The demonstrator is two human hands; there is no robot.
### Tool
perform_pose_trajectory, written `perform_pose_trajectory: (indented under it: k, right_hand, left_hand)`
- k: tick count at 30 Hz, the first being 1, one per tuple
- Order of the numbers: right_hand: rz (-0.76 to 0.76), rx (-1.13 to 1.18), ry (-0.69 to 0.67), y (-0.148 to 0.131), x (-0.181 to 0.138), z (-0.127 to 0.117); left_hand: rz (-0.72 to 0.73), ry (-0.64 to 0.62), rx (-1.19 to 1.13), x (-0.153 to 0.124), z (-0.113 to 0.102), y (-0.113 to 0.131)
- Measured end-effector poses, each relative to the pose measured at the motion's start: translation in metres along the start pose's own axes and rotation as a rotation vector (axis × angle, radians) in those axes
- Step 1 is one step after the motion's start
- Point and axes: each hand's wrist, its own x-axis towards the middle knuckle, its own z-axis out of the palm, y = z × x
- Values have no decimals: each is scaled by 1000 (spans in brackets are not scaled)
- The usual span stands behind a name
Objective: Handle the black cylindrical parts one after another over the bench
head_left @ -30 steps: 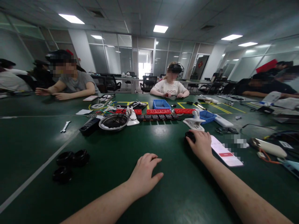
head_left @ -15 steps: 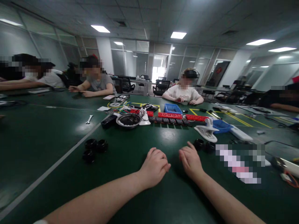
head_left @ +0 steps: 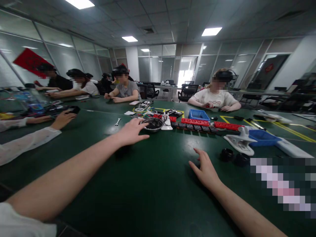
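Note:
My left hand point(head_left: 132, 132) is stretched forward over the green table point(head_left: 153, 187), fingers apart with nothing seen in them. Just beyond its fingertips is a round metal bowl point(head_left: 159, 129) with dark contents, partly covered by the hand. Under my left forearm a dark shape shows; the arm hides most of it. My right hand point(head_left: 203, 166) hovers over or rests on the tabletop, its fingers spread and holding nothing. To its right stand two black round, cup-like parts point(head_left: 226, 154), and behind them a white clip point(head_left: 240, 141).
A wrench point(head_left: 118, 121) lies left of the bowl. Red and black strips point(head_left: 195, 122) run across the middle, with blue trays point(head_left: 198, 115) nearby. At left, another person's hand point(head_left: 64, 119) holds a dark object. Other people sit around the table.
My left hand has moved forward and left toward the bowl, opening its fingers. My right hand's fingers have spread. The view has swung left, bringing more people into sight.

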Motion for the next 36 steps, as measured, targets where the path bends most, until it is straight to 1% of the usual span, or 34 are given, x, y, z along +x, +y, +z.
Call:
perform_pose_trajectory:
  k: [2,3,5,7,9,12,15,18,20,22,25,26,27,28,29,31,33,36]
  right_hand:
    - [15,17,-18,0,1,1]
    - [22,25,-20,1,2,1]
    - [34,40,-17,2,3,1]
    - [40,51,-18,3,3,0]
    - [39,57,-19,3,3,-2]
    - [35,57,-15,3,1,-4]
    - [34,56,-6,5,1,-4]
    - [30,67,7,6,3,-2]
    - [22,77,20,7,4,-1]
    - [12,77,39,6,5,-1]
    - [7,53,83,9,5,-5]
    - [9,41,98,10,4,-8]
    - [12,30,114,13,3,-10]
    - [19,19,129,16,3,-13]
    - [28,10,143,19,2,-15]
    - [53,5,164,25,3,-18]
    - [79,18,162,30,5,-17]
    - [102,58,118,32,10,-12]
  left_hand:
    - [-61,-74,55,-2,0,-35]
    - [-68,-125,75,-3,1,-49]
    - [-37,-226,101,-6,7,-66]
    - [-15,-285,128,-6,15,-72]
    - [-5,-324,147,-2,24,-71]
    - [-8,-363,167,8,34,-66]
    - [1,-380,169,21,38,-62]
    - [50,-372,144,32,38,-47]
    - [95,-340,121,39,40,-23]
    - [150,-294,88,45,45,15]
    - [281,-260,3,46,59,82]
    - [309,-241,-28,45,63,101]
    - [334,-219,-63,43,67,116]
    - [348,-193,-100,41,70,125]
    - [355,-166,-139,39,72,129]
    - [348,-114,-227,36,74,121]
    - [315,-70,-322,34,77,100]
    - [214,4,-464,34,84,67]
